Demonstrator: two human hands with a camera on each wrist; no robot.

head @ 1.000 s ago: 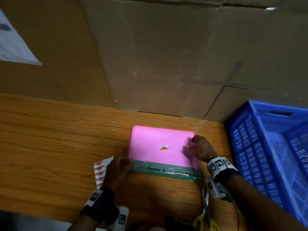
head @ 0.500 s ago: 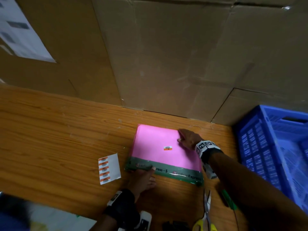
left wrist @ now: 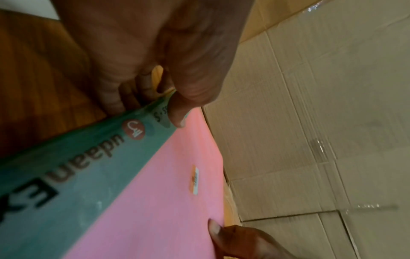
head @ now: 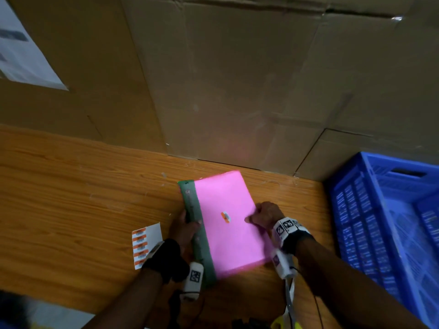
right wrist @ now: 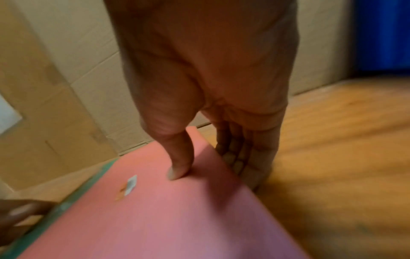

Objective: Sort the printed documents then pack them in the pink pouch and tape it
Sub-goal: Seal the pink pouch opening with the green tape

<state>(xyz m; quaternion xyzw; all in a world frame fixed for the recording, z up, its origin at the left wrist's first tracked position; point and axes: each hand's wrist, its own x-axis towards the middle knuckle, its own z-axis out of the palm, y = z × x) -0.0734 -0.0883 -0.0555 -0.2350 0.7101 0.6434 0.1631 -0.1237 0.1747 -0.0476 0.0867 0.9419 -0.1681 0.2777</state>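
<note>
The pink pouch (head: 229, 224) lies lengthwise away from me over the wooden desk (head: 78, 205), a little tilted, its far end near the cardboard wall (head: 237, 79). A strip of green printed tape (head: 198, 233) runs down its left edge, and a small orange-and-white sticker (head: 226, 217) sits near the middle of its pink face.

My left hand (head: 187, 230) grips that taped edge: the thumb lies on top of the green tape (left wrist: 84, 175) while the fingers (left wrist: 124, 94) curl under the pouch. My right hand (head: 266, 216) holds the opposite long edge the same way, thumb pressed on the pink surface (right wrist: 177, 210) and fingers (right wrist: 235, 157) tucked beneath, so the pouch is pinched between both hands. From the wrist views its edges look raised off the desk, though how much of it is off the wood I cannot tell.

Just left of my left wrist a white sheet of orange barcode labels (head: 145, 246) lies flat on the desk. To the right, well apart from the pouch, stands a blue plastic crate (head: 384, 222). Scissors with yellow handles (head: 288, 312) lie close in front of me, under my right forearm. A white printed sheet (head: 21, 51) is fixed to the cardboard at the upper left
</note>
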